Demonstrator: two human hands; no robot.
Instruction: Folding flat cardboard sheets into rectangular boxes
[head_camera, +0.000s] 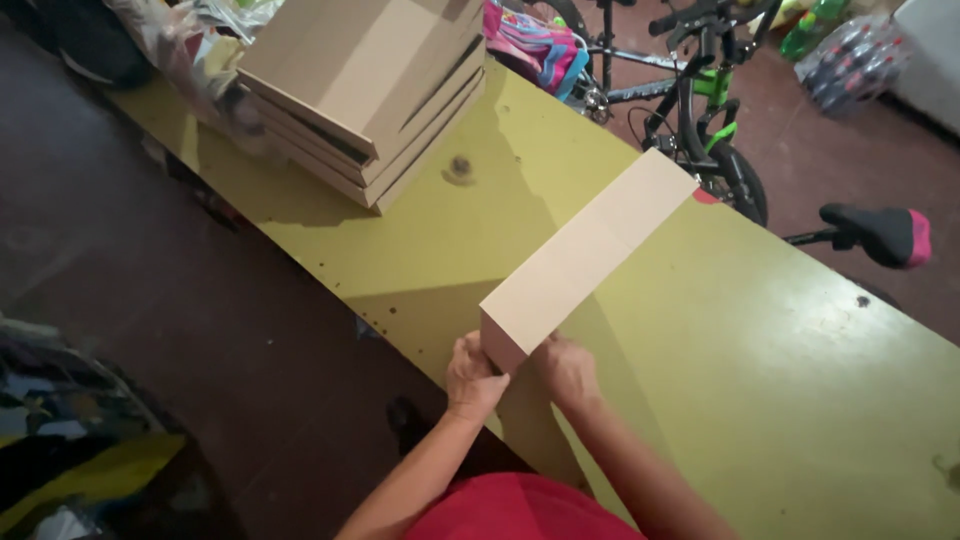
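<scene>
Folding appears to be the step in hand: a long cardboard piece (585, 255) is gripped at its near end by both hands, left hand (473, 377) and right hand (566, 368), at the yellow-green bench's (780, 380) near edge; firm creasing pressure seems called for next.

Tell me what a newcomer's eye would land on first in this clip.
Probably the long cardboard box lying across the yellow-green table, its near end gripped by the left hand and right hand. Next, the stack of flat cardboard boxes at the table's far end.
</scene>
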